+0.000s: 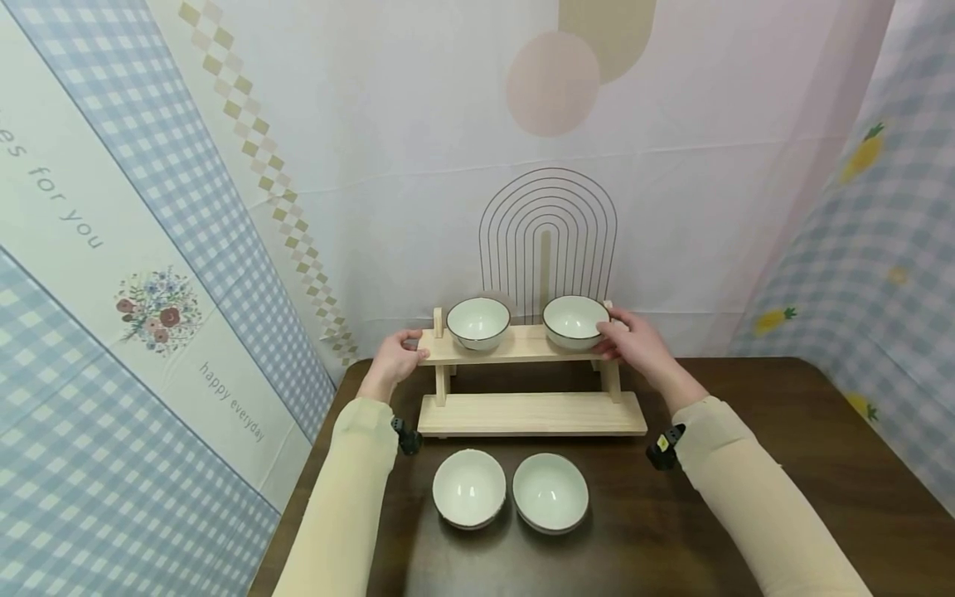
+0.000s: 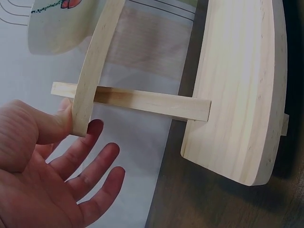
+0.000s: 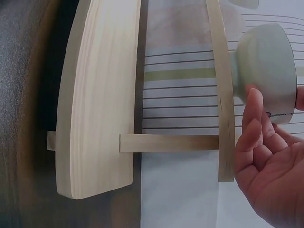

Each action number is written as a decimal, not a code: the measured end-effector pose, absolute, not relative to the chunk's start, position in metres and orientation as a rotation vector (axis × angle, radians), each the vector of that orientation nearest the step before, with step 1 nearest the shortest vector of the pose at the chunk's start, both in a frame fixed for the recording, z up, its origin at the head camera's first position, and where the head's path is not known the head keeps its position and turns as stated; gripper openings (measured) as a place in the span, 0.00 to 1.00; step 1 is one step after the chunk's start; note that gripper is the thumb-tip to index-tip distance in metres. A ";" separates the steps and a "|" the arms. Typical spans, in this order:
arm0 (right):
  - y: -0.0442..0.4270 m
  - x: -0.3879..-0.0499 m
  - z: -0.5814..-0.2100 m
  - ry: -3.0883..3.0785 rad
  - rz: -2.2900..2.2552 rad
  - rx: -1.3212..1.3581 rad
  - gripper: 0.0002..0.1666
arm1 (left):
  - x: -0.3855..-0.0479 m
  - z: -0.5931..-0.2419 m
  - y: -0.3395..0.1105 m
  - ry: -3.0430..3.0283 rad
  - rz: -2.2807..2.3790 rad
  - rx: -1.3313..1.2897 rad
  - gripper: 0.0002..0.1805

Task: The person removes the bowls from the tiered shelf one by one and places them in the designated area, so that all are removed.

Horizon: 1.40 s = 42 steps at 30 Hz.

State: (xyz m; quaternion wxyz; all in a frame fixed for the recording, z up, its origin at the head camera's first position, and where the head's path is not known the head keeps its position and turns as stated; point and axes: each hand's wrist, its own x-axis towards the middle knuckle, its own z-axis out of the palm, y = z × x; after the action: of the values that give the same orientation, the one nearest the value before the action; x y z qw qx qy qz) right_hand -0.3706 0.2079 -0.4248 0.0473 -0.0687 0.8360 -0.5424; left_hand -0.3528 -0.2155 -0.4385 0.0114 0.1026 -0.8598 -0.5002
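A two-tier wooden shelf stands at the back of the table. My left hand pinches the left end of its upper board between thumb and index finger, the other fingers spread below. On that board sit two white bowls with dark rims, a left bowl and a right bowl. My right hand holds the right bowl, thumb at its rim and fingers against its side. In the right wrist view this bowl rests by its foot on the upper board.
Two more white bowls, a left one and a right one, stand side by side on the dark table in front of the shelf. Behind hangs a printed cloth; checked cloths flank both sides.
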 end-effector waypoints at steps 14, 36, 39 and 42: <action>0.212 -0.394 -0.434 2.457 -1.692 -0.235 0.44 | -0.358 -0.441 -0.209 -2.656 -1.559 0.350 0.27; 0.218 -0.384 -0.442 2.385 -1.883 -0.191 0.39 | -0.361 -0.442 -0.204 -2.596 -1.605 0.378 0.28; 0.221 -0.377 -0.444 2.403 -1.855 -0.200 0.40 | -0.360 -0.442 -0.204 -2.587 -1.637 0.374 0.28; 0.225 -0.369 -0.447 2.384 -1.853 -0.221 0.40 | -0.360 -0.442 -0.203 -2.581 -1.660 0.376 0.28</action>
State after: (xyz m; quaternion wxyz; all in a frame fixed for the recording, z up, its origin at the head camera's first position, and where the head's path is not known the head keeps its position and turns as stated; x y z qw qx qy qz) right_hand -0.3688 0.2251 -0.4469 0.0569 -0.0730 0.7862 -0.6110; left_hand -0.3598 -0.2032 -0.4424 0.0250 0.1217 -0.8346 -0.5366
